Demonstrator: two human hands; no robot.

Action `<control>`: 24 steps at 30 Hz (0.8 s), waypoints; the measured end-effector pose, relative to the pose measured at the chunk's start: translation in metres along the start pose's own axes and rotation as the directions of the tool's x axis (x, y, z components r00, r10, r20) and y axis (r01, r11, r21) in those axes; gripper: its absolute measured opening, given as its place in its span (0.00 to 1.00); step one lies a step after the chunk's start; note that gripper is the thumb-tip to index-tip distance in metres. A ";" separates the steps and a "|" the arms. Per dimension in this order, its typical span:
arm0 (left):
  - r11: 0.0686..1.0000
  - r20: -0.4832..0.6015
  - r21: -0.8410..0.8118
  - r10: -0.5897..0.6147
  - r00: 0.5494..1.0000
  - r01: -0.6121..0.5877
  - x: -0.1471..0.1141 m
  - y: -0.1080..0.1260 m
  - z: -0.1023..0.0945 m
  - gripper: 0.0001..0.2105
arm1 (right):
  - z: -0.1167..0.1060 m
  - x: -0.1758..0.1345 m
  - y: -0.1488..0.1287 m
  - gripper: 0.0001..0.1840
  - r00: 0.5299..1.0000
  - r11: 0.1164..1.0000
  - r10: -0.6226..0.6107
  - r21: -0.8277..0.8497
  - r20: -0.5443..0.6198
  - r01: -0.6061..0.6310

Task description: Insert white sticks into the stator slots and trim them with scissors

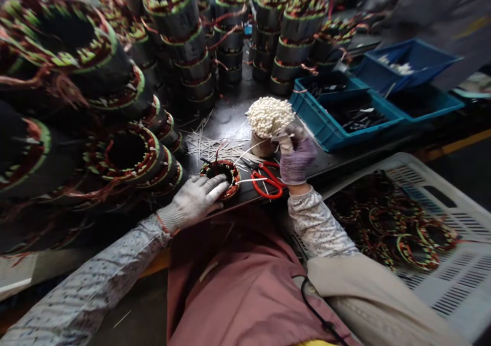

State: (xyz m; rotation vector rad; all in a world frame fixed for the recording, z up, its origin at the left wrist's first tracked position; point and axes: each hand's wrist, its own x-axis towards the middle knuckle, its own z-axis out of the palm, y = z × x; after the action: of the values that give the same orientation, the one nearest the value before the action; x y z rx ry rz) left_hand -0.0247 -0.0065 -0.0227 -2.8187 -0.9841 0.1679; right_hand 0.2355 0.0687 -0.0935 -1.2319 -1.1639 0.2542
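Note:
My left hand [199, 195], in a pale knit glove, lies with stretched fingers over a small motor stator [232, 174] wound with red-brown wire. White cable ties [253, 180] stick out to the right of the stator. At the side of a cup [261, 145] packed with white cable ties [269, 115], my right hand [297, 154] has its fingers closed in a purplish worn glove. The fingertips pinch at the bundle's edge, where a tie appears to be held; the grip is partly hidden. Red-handled scissors [271, 181] lie between the two hands.
Stacked stators [187, 39] crowd the left and back. Cut tie ends [218, 145] litter the dark table. Blue bins [326, 126] with dark parts stand at right, one blue bin [414, 75] holding white pieces. A grey crate [460, 264] of wound stators sits lower right.

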 end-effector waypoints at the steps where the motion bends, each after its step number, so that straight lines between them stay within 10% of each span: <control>1: 1.000 0.007 0.002 0.007 1.000 -0.007 -0.001 0.001 -0.002 0.20 | -0.001 0.002 -0.004 0.15 0.998 1.000 -0.004 -0.004 -0.059 0.004; 9: 0.999 0.154 0.016 0.038 0.987 -0.041 0.013 -0.003 -0.010 0.22 | -0.055 0.015 -0.086 0.09 0.983 0.975 -0.077 0.194 -0.169 0.109; 13: 0.993 0.175 -0.033 -0.102 0.979 0.110 0.021 0.015 -0.008 0.21 | -0.088 -0.047 -0.115 0.06 0.973 0.919 -0.113 0.393 0.203 0.025; 16: 0.982 0.179 -0.033 -0.175 0.968 0.184 0.022 0.024 -0.010 0.22 | -0.101 -0.102 -0.111 0.10 0.835 0.914 -0.176 0.401 0.521 -0.057; 24: 0.999 0.075 -0.015 -0.029 0.997 0.030 0.020 0.007 -0.006 0.22 | -0.110 -0.152 -0.094 0.14 0.761 0.937 -0.177 0.344 0.624 -0.063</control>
State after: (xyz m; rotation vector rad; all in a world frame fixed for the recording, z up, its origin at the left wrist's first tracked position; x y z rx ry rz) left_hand -0.0039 0.0001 -0.0192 -2.8298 -1.0468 0.2649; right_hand 0.2166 -0.1399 -0.0867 -0.7937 -1.6644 0.8610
